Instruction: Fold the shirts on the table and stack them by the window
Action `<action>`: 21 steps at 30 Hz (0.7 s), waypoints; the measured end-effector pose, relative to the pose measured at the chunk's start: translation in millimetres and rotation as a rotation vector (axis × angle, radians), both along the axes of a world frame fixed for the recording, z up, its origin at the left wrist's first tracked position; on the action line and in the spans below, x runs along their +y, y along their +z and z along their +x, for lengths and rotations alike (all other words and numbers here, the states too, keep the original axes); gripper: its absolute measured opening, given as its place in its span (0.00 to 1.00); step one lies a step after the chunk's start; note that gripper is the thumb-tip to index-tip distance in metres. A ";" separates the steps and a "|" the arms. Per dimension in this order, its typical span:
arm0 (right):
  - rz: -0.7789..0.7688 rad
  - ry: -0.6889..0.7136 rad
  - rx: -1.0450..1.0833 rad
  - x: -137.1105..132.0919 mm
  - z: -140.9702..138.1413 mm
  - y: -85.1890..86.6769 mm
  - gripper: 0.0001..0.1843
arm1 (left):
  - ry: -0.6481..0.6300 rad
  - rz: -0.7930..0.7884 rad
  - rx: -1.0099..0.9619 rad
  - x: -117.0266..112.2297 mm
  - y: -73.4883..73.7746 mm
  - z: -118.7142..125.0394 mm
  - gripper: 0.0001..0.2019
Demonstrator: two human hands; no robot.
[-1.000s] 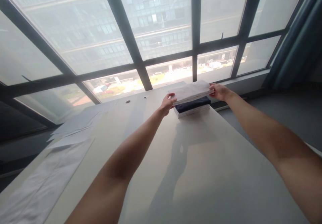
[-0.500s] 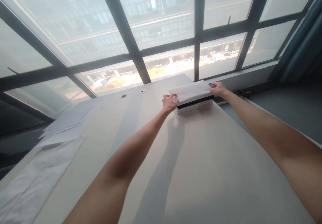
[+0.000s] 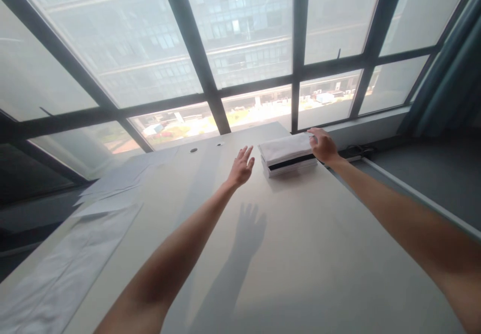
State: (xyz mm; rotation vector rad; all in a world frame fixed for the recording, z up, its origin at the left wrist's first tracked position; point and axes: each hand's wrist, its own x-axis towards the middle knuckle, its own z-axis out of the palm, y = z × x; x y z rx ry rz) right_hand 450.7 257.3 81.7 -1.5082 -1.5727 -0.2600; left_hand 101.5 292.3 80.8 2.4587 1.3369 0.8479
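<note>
A small stack of folded cloths [image 3: 287, 154] lies at the far right of a pale table [image 3: 293, 254]: white on top, a dark layer in the middle, white at the bottom. My right hand [image 3: 323, 146] rests on the stack's right end, fingers laid over the top white piece. My left hand [image 3: 240, 165] hovers above the table just left of the stack, fingers spread, holding nothing. Its shadow falls on the tabletop below.
White cloths or sheets [image 3: 67, 269] lie spread along the table's left edge. A large window with dark frames [image 3: 188, 38] rises behind the table. A dark curtain [image 3: 447, 73] hangs at the right. Two small holes [image 3: 193, 150] mark the tabletop's far side.
The top white piece was lowered onto the stack. My left hand then let go, lifted away to the left and opened. My right hand stayed on the stack's right end.
</note>
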 end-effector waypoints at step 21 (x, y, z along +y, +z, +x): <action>-0.517 0.292 -0.016 -238.4 -329.5 -94.4 0.25 | 0.091 -0.147 0.370 -291.0 -80.1 -180.8 0.23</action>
